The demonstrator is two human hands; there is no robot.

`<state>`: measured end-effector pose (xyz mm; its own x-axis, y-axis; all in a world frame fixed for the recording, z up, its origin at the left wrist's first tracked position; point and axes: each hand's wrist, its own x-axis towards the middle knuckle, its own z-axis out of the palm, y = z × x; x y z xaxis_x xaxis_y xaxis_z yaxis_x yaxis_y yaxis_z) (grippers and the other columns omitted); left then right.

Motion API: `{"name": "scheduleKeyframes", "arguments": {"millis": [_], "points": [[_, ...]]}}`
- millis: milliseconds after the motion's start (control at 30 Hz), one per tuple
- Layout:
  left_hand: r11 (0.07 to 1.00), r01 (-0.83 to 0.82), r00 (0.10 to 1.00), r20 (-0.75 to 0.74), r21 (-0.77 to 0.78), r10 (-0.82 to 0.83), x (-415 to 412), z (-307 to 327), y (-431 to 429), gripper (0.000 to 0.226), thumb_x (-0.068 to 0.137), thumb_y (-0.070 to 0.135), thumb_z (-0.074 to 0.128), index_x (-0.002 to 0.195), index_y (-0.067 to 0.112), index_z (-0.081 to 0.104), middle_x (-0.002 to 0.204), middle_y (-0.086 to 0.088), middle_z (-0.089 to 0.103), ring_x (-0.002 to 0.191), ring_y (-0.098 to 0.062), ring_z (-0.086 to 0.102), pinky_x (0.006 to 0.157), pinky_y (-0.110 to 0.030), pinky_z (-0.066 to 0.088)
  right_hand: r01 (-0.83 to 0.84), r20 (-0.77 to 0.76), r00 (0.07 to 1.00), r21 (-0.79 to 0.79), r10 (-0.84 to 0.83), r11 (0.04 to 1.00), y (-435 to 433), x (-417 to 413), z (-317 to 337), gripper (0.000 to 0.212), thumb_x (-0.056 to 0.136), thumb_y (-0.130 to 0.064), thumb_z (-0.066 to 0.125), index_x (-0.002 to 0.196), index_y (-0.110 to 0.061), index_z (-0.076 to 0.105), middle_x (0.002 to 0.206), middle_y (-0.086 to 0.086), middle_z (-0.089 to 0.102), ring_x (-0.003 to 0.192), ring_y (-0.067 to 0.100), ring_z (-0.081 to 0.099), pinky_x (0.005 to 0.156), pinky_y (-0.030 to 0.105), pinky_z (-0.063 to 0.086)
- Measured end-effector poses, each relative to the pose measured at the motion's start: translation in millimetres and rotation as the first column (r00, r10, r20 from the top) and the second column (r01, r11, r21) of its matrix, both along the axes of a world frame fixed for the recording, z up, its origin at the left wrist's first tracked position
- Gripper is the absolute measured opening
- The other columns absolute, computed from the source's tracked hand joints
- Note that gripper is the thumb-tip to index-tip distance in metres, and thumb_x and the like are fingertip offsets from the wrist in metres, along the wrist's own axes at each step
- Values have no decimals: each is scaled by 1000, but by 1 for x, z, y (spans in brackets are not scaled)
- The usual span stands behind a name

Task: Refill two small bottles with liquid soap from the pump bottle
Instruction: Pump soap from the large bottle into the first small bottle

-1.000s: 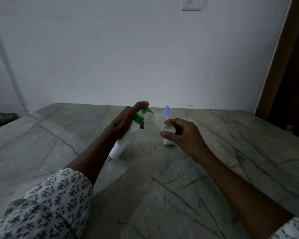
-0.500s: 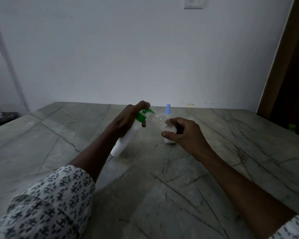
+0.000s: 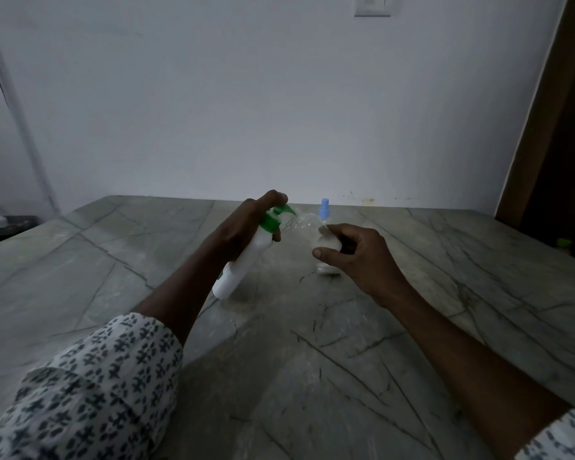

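Two hands meet at mid-frame above the grey veined stone table (image 3: 312, 376). Our left hand (image 3: 239, 230) wraps the tilted white cylindrical plastic pump bottle (image 3: 248, 260), one finger curled over its green nozzle. Our right hand (image 3: 365, 260) pinches a small clear plastic bottle (image 3: 307, 225), which leans toward that nozzle. Just behind we see a blue-capped small bottle (image 3: 325, 210).

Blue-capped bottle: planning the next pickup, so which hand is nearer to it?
Right. The right hand, holding the clear bottle, sits just in front of the blue-capped bottle; the left hand grips the pump bottle farther left.
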<state>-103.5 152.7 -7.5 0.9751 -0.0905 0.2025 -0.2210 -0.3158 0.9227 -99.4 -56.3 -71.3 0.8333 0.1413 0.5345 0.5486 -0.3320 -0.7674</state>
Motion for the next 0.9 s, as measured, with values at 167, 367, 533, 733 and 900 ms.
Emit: {"name": "scheduleKeyframes", "arguments": {"millis": [167, 367, 533, 733, 900], "points": [[1000, 21, 1000, 23, -23, -20, 4, -1, 0, 50, 94, 55, 49, 78, 12, 68, 71, -19, 65, 54, -19, 56, 63, -31, 44, -63, -97, 992, 154, 78, 986, -3, 3, 0, 52, 74, -18, 83, 122, -10, 65, 116, 6, 71, 104, 18, 70, 93, 42, 57], [999, 41, 999, 28, -34, -40, 4, -2, 2, 49, 79, 64, 50, 87, 19, 67, 70, -15, 66, 55, -19, 57, 63, -30, 45, -108, -103, 986, 180, 128, 978, -4, 1, -1, 42, 78, -16, 80, 119, -14, 69, 109, 3, 74, 98, 18, 72, 91, 39, 58], [999, 27, 999, 28, -35, -26, 3, -3, 1, 47, 77, 62, 48, 92, 20, 64, 72, -16, 65, 59, -22, 56, 64, -31, 44, -175, -158, 961, 288, 227, 942, -3, 1, -1, 42, 83, -7, 73, 124, -8, 63, 107, 17, 73, 88, 29, 75, 82, 40, 61], [999, 15, 1000, 28, -46, -14, 0, -1, 1, 39, 95, 46, 49, 85, 12, 65, 71, -18, 64, 52, -21, 54, 59, -29, 43, -179, -170, 955, 330, 244, 927, 2, -2, -1, 48, 81, -2, 73, 127, -2, 60, 103, 23, 72, 84, 33, 74, 80, 39, 61], [999, 26, 999, 36, -21, -25, 0, -1, 0, 55, 86, 65, 50, 60, 22, 73, 68, -17, 65, 55, -20, 56, 64, -31, 45, -160, -170, 958, 345, 229, 925, 2, -1, -2, 42, 81, -1, 73, 121, 0, 62, 109, 21, 71, 90, 33, 74, 81, 37, 61]]}}
